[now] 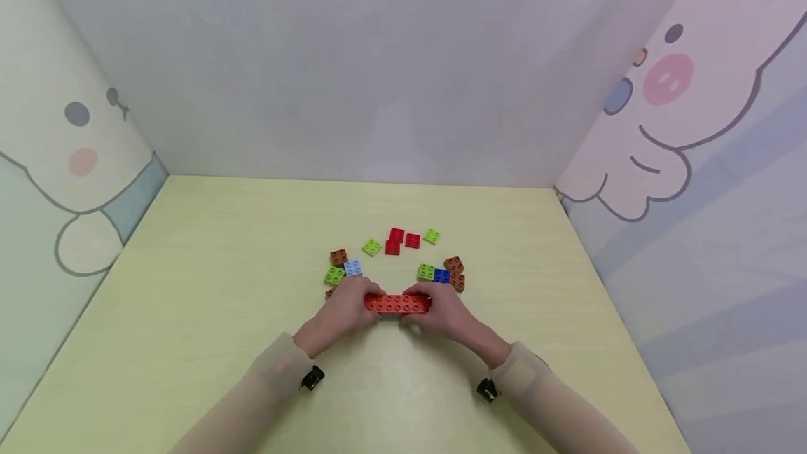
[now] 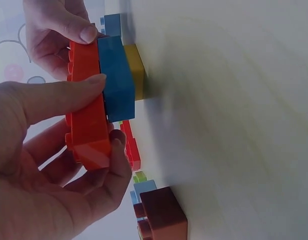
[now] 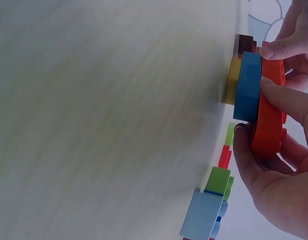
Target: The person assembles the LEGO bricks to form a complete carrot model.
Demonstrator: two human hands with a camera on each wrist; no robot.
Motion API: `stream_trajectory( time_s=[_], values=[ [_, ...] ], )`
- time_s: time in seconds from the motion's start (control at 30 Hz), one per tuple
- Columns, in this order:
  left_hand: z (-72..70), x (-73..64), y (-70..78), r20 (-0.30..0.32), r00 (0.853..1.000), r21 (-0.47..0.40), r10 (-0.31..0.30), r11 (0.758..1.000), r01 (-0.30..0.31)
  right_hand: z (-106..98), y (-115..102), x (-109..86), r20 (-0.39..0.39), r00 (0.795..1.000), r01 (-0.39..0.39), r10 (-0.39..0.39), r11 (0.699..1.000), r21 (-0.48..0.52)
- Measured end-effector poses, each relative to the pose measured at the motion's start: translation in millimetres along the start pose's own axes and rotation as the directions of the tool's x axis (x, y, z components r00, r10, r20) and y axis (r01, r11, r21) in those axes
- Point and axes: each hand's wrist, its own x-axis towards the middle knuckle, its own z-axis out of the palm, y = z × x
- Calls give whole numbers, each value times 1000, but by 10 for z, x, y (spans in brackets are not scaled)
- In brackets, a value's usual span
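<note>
A long red toy brick (image 1: 397, 304) with studs on top is held level between both hands. My left hand (image 1: 343, 307) grips its left end, with the thumb on the near side and the fingers curled around the far side. At the other end my right hand (image 1: 444, 310) holds it the same way. Beneath the red brick sits a blue brick (image 2: 117, 82), touching its underside. Under that is a yellow brick (image 2: 136, 72), at or close to the tabletop. Both thumbs reach the red brick's near face in the wrist views.
Beyond the hands lie small red bricks (image 1: 412, 240) and light green bricks (image 1: 372, 247). A brown brick (image 1: 338, 257) and a light blue brick (image 1: 353, 267) are by the left hand. Near the right hand are a green brick (image 1: 425, 272), a dark blue brick (image 1: 441, 276) and brown bricks (image 1: 454, 265).
</note>
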Motion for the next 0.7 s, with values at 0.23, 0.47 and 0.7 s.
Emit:
stream_trajectory(
  time_s=[0.23,0.47,0.7],
  values=[
    [27,-9,-23,-1,1000,-4,5,1000,-5,-87,49,-92,11,1000,-11,10,995,95],
    [26,-7,11,20,1000,-27,-5,1000,6,-242,127,-163,44,999,6,-9,998,59],
    [12,-9,-17,12,1000,-12,-20,1000,20,-413,144,-179,23,1000,1,-1,1000,-14]
  ],
)
